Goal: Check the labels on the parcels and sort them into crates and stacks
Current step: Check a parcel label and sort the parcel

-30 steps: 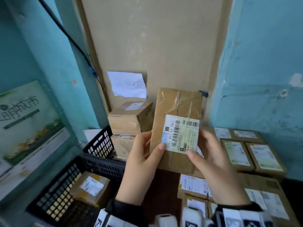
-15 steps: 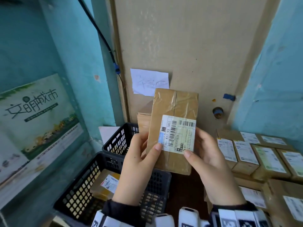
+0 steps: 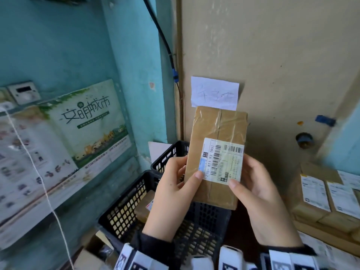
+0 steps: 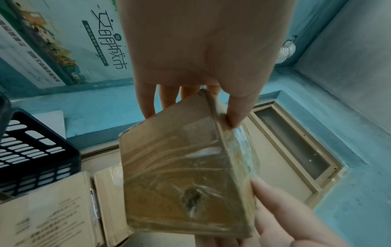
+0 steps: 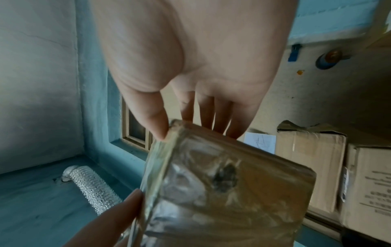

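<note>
Cardboard sheet (image 3: 272, 55), tan and upright, is standing against the turquoise wall (image 3: 58, 45) and is filling the upper middle of the head view; a white handwritten paper note (image 3: 214, 92) is sticking to it. A green-and-white poster (image 3: 91, 121) is hanging on the wall at the left, with a black cable (image 3: 161, 36) running down the corner beside it. Two black plastic crates are sitting below: the nearer crate (image 3: 124, 209) is holding a small labelled parcel (image 3: 145, 208), largely hidden by the left wrist, and the farther crate (image 3: 167, 154) is standing just behind it. At the right, a stack of labelled cartons (image 3: 321, 201) is lying with the labels facing up.

The taped brown parcel (image 3: 216, 152) is being held upright in the air above the nearer crate, in front of the cardboard sheet, its white shipping label (image 3: 222, 160) facing the camera. The left hand (image 3: 173, 184) is gripping the parcel's left edge, thumb pressing on the front at the label's lower left corner and fingers curling round the back, as the left wrist view confirms (image 4: 201, 58). The right hand (image 3: 259, 188) is gripping the right edge in the same manner, thumb lying on the label's lower right corner and fingers wrapping behind (image 5: 201, 58). Clear tape is covering the parcel's underside, where a dark scuff (image 4: 191, 198) is showing.
</note>
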`<state>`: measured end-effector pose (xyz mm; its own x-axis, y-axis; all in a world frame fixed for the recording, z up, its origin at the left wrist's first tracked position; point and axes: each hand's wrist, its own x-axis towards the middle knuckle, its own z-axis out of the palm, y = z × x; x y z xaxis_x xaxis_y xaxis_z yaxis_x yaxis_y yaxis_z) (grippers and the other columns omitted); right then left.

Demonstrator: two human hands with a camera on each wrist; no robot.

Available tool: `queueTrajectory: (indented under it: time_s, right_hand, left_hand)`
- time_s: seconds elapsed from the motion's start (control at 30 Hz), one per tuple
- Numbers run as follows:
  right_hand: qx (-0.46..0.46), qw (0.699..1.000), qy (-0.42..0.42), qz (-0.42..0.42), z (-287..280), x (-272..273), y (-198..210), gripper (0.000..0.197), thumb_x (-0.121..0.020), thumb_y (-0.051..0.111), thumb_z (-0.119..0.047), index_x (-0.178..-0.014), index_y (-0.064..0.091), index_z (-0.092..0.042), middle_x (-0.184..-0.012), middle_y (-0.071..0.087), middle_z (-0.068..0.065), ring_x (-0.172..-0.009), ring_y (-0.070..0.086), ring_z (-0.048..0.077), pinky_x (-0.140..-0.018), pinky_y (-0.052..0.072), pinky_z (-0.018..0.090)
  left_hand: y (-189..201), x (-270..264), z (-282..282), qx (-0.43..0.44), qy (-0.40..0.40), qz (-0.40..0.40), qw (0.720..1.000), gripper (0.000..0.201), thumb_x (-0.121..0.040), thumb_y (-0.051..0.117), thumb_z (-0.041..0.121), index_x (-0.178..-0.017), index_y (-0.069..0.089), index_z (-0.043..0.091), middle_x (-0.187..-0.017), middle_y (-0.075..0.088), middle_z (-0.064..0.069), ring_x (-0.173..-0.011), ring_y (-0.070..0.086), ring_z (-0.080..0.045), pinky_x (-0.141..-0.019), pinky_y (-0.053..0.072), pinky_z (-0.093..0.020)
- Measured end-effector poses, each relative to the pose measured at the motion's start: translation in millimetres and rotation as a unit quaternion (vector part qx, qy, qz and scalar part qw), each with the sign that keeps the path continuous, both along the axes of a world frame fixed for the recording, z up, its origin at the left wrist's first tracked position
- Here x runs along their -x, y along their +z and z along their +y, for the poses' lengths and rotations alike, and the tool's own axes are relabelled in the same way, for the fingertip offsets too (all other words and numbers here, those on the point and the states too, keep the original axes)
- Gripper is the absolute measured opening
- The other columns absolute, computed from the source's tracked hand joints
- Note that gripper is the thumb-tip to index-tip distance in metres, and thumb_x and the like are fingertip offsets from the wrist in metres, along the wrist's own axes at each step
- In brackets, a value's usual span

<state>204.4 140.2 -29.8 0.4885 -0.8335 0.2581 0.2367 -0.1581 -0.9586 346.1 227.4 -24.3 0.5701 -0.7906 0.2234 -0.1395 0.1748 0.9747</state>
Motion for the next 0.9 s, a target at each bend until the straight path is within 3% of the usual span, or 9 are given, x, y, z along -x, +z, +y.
queueTrajectory:
  time_s: [0.13, 0.27, 0.33, 0.47, 0.53, 0.6, 0.67, 0.73, 0.9]
  right_hand:
    - [-0.008, 1.0, 0.015, 0.021, 6.3, -22.9, -6.4, 0.054, -0.089, 0.058, 0.007, -0.122, 0.054, -0.036, -0.126, 0.064, -0.015, -0.121, 0.057, 0.002, -0.105, 0.043, 0.035]
    - [0.014, 0.998, 0.028, 0.063, 7.8, -53.6, -6.5, 0.054, -0.09, 0.058, 0.005, -0.119, 0.053, -0.041, -0.121, 0.064, -0.024, -0.117, 0.056, -0.007, -0.097, 0.048, 0.021]
    - [0.02, 0.996, 0.028, 0.079, 9.3, -71.7, -6.8, 0.053, -0.091, 0.059, 0.002, -0.117, 0.053, -0.044, -0.118, 0.063, -0.029, -0.115, 0.056, -0.01, -0.095, 0.048, 0.018]
    - [0.023, 0.994, 0.026, 0.107, 15.2, -113.9, -10.2, 0.054, -0.093, 0.058, -0.002, -0.116, 0.051, -0.05, -0.113, 0.064, -0.034, -0.112, 0.057, -0.012, -0.095, 0.045, 0.021]
    - [0.013, 0.993, 0.021, 0.115, 17.1, -135.9, -15.0, 0.052, -0.094, 0.058, -0.005, -0.116, 0.053, -0.052, -0.115, 0.065, -0.029, -0.111, 0.059, -0.007, -0.096, 0.045, 0.026]
    - [-0.014, 0.992, 0.026, 0.119, 19.6, -156.8, -21.2, 0.051, -0.096, 0.056, -0.009, -0.12, 0.053, -0.053, -0.117, 0.066, -0.024, -0.111, 0.061, -0.003, -0.097, 0.048, 0.031]
    - [-0.044, 0.991, 0.037, 0.121, 23.0, -175.3, -28.8, 0.049, -0.097, 0.054, -0.01, -0.127, 0.052, -0.049, -0.117, 0.067, -0.024, -0.11, 0.062, -0.003, -0.097, 0.049, 0.03]
    - [-0.064, 0.989, 0.043, 0.125, 25.3, -188.6, -37.5, 0.048, -0.099, 0.051, -0.01, -0.128, 0.052, -0.048, -0.117, 0.067, -0.023, -0.111, 0.062, -0.003, -0.097, 0.048, 0.029]
    - [-0.093, 0.982, 0.05, 0.156, 23.9, -207.3, -61.4, 0.05, -0.1, 0.047, -0.008, -0.115, 0.056, -0.055, -0.119, 0.067, -0.023, -0.114, 0.061, -0.001, -0.103, 0.046, 0.033]
  left_hand:
    - [-11.8, -22.5, 5.2, -0.023, 0.017, 0.004, 1.0, 0.015, -0.093, 0.062, 0.02, -0.107, 0.058, 0.018, -0.103, 0.074, 0.009, -0.1, 0.069, -0.009, -0.081, 0.057, -0.031]
    - [-12.4, -53.5, 9.8, -0.042, 0.027, 0.031, 0.998, 0.009, -0.095, 0.059, 0.02, -0.098, 0.055, 0.012, -0.083, 0.074, 0.009, -0.078, 0.07, -0.001, -0.06, 0.052, -0.019]
    - [-10.3, -73.8, 11.4, -0.064, 0.033, 0.018, 0.997, 0.012, -0.095, 0.059, 0.027, -0.096, 0.056, 0.015, -0.08, 0.072, 0.01, -0.07, 0.067, 0.002, -0.056, 0.051, -0.018]
    - [-10.5, -124.0, 13.9, -0.112, 0.047, -0.02, 0.992, 0.017, -0.095, 0.055, 0.04, -0.106, 0.054, 0.029, -0.098, 0.07, 0.009, -0.083, 0.067, 0.0, -0.068, 0.053, -0.019]
    - [-15.6, -148.8, 14.6, -0.126, 0.046, 0.0, 0.991, 0.042, -0.092, 0.056, 0.05, -0.128, 0.045, 0.032, -0.097, 0.072, 0.007, -0.086, 0.069, -0.005, -0.079, 0.056, -0.028]
    - [-25.3, -172.0, 14.1, -0.132, 0.051, 0.018, 0.99, 0.068, -0.086, 0.056, 0.06, -0.145, 0.024, 0.048, -0.095, 0.075, 0.002, -0.087, 0.072, -0.012, -0.087, 0.057, -0.043]
    - [-34.0, -190.4, 14.7, -0.153, 0.06, -0.002, 0.986, 0.074, -0.089, 0.057, 0.055, -0.146, 0.009, 0.058, -0.088, 0.075, -0.007, -0.08, 0.073, -0.019, -0.082, 0.059, -0.048]
    - [-41.6, -205.4, 15.5, -0.172, 0.061, -0.021, 0.983, 0.078, -0.092, 0.057, 0.047, -0.146, 0.001, 0.06, -0.083, 0.074, -0.009, -0.073, 0.073, -0.02, -0.075, 0.061, -0.046]
    - [-62.7, -236.1, 14.1, -0.223, 0.013, -0.061, 0.973, 0.086, -0.086, 0.064, 0.049, -0.147, 0.003, 0.058, -0.083, 0.071, -0.003, -0.067, 0.071, -0.014, -0.062, 0.062, -0.035]
